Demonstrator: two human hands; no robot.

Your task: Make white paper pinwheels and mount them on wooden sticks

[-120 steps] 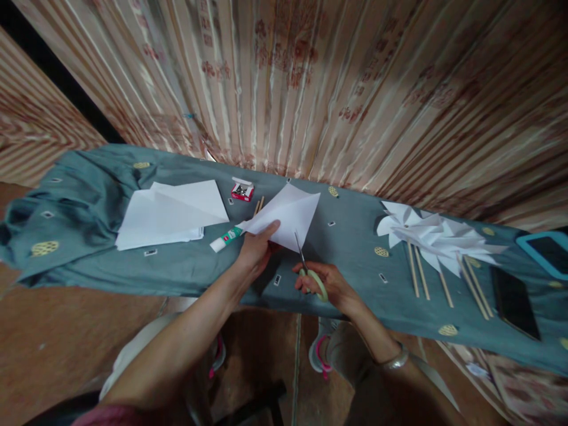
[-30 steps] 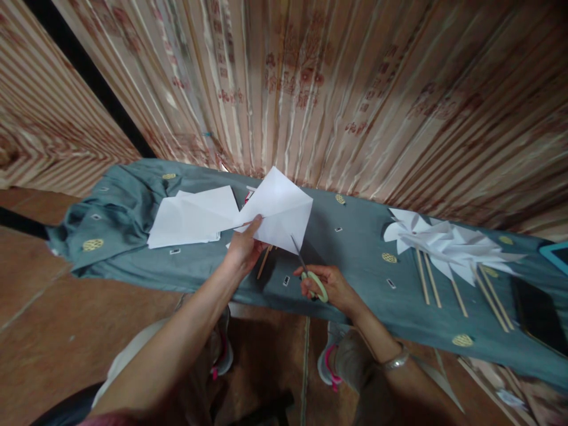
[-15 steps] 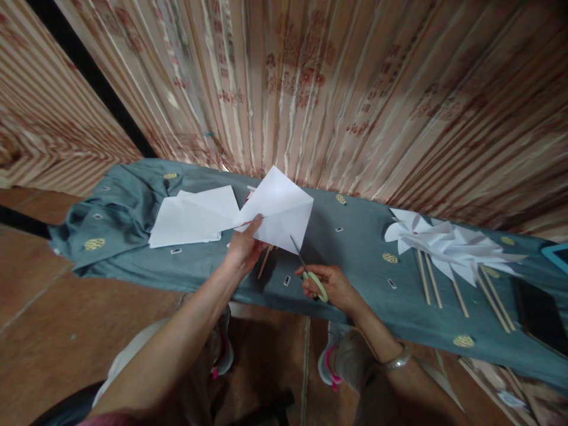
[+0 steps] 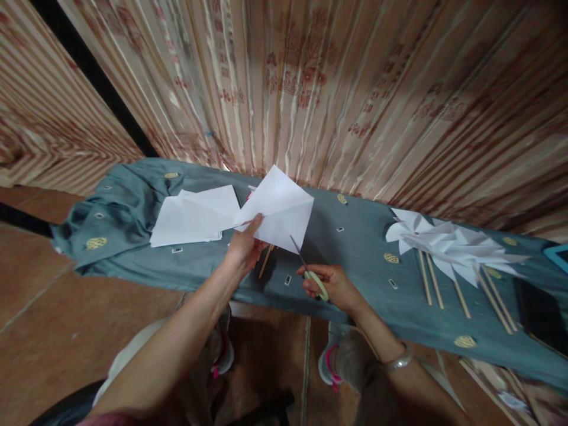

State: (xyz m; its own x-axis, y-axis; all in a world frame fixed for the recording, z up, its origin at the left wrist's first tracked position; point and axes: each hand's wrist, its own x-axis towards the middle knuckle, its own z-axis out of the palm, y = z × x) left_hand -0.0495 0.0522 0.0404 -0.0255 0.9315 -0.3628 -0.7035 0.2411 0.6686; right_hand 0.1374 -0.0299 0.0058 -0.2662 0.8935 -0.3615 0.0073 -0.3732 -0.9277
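Observation:
My left hand (image 4: 243, 247) pinches the lower left edge of a white creased paper square (image 4: 280, 207), which it holds tilted above the table. My right hand (image 4: 329, 285) grips green-handled scissors (image 4: 310, 273). Their blades point up and to the left, with the tips touching the paper's lower corner. Whether the blades are apart is too small to tell. Below the paper lies a wooden stick (image 4: 265, 261) on the cloth.
A grey-green cloth (image 4: 355, 248) covers the long table. A stack of white sheets (image 4: 190, 218) lies at the left. Several finished paper pinwheels on sticks (image 4: 448, 248) lie at the right, beside a dark phone (image 4: 539, 313). A striped curtain hangs behind.
Four seconds ago the paper was lower and flatter; it has since been lifted and turned. Over the last second the hands, paper and scissors have barely moved.

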